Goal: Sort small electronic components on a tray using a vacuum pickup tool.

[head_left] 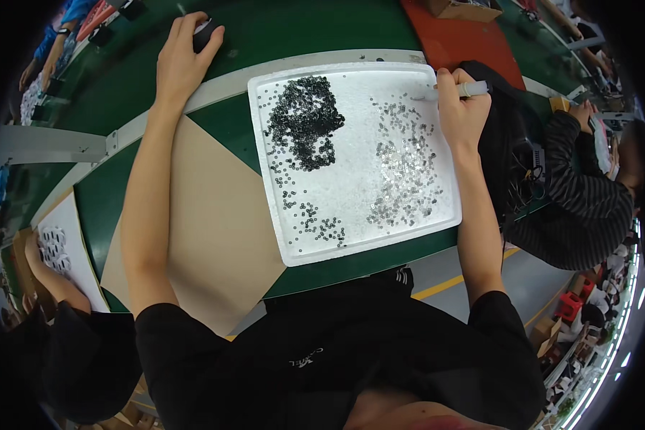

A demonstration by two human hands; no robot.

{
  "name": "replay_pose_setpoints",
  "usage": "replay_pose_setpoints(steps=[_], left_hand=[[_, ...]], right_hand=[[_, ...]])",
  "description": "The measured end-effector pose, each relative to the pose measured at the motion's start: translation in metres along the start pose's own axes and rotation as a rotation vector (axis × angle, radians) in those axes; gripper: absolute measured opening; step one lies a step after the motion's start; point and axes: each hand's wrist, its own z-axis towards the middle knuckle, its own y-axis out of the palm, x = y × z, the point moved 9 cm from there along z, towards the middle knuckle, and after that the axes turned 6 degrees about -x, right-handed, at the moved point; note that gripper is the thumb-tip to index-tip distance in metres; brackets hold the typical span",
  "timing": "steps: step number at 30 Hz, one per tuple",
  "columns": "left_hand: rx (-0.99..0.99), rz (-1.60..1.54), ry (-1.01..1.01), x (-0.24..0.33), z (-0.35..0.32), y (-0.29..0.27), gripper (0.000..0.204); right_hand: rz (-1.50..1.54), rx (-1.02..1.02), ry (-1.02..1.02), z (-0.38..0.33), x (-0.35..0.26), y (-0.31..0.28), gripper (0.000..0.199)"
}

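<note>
Nearby, white tray (287, 247) (small rings (304, 122)); right hand (460, 111) grips pen (473, 89).

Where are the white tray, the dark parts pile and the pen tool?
white tray (358, 247), head view, bare near rim.
dark parts pile (304, 118), head view, dense middle.
pen tool (473, 89), head view, barrel above right hand.

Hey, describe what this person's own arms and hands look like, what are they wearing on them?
Both forearms are bare from the elbow down to the fingers. The left hand and the right hand wear no gloves, and no watch, ring or wristband shows on either. Short black sleeves of a black T-shirt cover only the upper arms, ending above the elbows.
</note>
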Motion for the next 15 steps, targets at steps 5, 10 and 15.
replay_pose_setpoints(steps=[5,10,15], left_hand=[[-0.018,-0.027,0.018,-0.003,0.003,-0.007,0.042],[-0.032,-0.154,-0.042,0.025,0.004,-0.014,0.034],[0.005,-0.205,-0.042,0.027,0.003,-0.025,0.028]], right_hand=[[0.031,0.006,-0.002,0.001,-0.003,0.001,0.036],[-0.004,-0.006,0.013,0.001,0.006,0.003,0.036],[-0.058,-0.017,-0.003,0.0,0.0,0.003,0.036]])
